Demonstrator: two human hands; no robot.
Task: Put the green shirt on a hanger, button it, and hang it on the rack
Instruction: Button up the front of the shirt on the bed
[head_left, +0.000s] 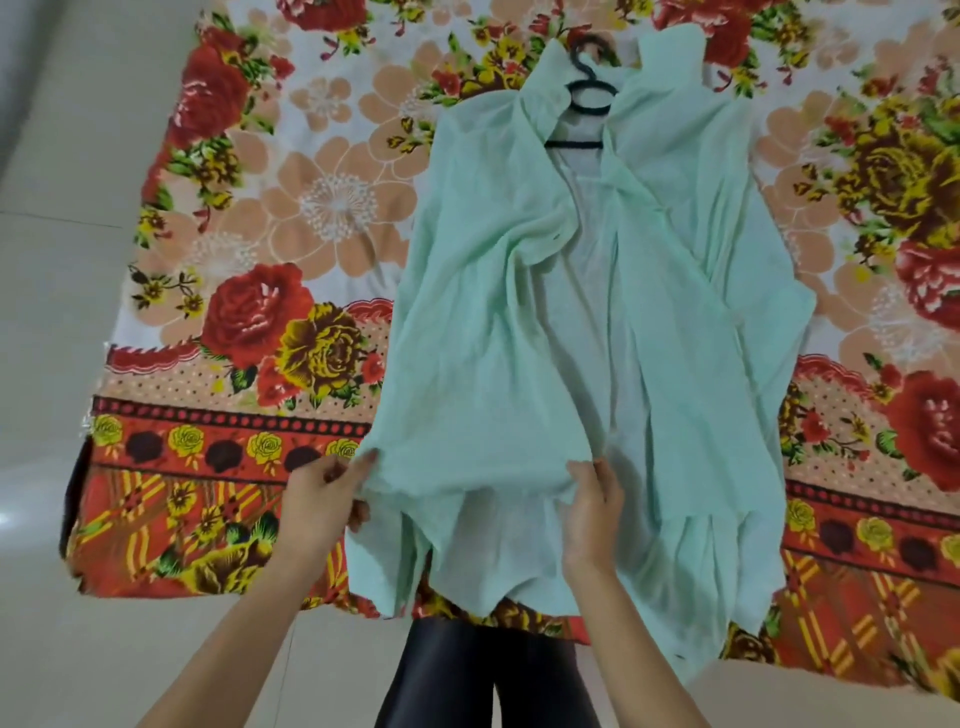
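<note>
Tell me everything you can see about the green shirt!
The green shirt is pale mint, thin and wrinkly. It lies on a flowery bedsheet with its front open and unbuttoned, showing the paler inside. A dark hanger sits inside its collar, hook poking out the top. The left hand pinches one front panel's hem corner, and the right hand grips that panel's inner edge. Its hem droops over the sheet's near edge.

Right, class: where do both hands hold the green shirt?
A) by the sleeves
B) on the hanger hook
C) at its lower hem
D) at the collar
C: the left hand and the right hand grip the lower hem of the green shirt, far from the hanger.
</note>
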